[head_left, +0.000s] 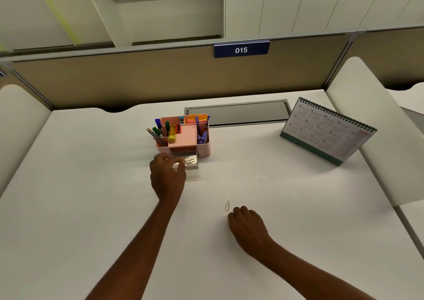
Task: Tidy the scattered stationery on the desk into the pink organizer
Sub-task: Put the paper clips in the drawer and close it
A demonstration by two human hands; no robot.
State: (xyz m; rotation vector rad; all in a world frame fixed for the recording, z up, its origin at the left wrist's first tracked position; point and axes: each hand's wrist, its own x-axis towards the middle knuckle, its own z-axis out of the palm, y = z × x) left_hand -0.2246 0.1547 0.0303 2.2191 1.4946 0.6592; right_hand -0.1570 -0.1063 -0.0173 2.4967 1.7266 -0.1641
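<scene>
The pink organizer (204, 149) stands mid-desk holding pens, pencils, a yellow glue stick, a sharpener and purple scissors. Its small front drawer (192, 164) is pulled out and shows silvery clips inside. My left hand (167, 176) hovers at the drawer's left corner, thumb and forefinger pinching a paper clip (190, 161) over it. A second paper clip (227, 205) lies loose on the white desk (91, 185) nearer to me. My right hand (246, 225) rests on the desk just below and right of that clip, fingers loosely curled and holding nothing.
A desk calendar (328, 129) stands at the back right. A grey cable hatch (238, 113) is set into the desk behind the organizer. A tan partition with a sign reading 015 (241, 49) closes the far edge, and white side panels flank the desk.
</scene>
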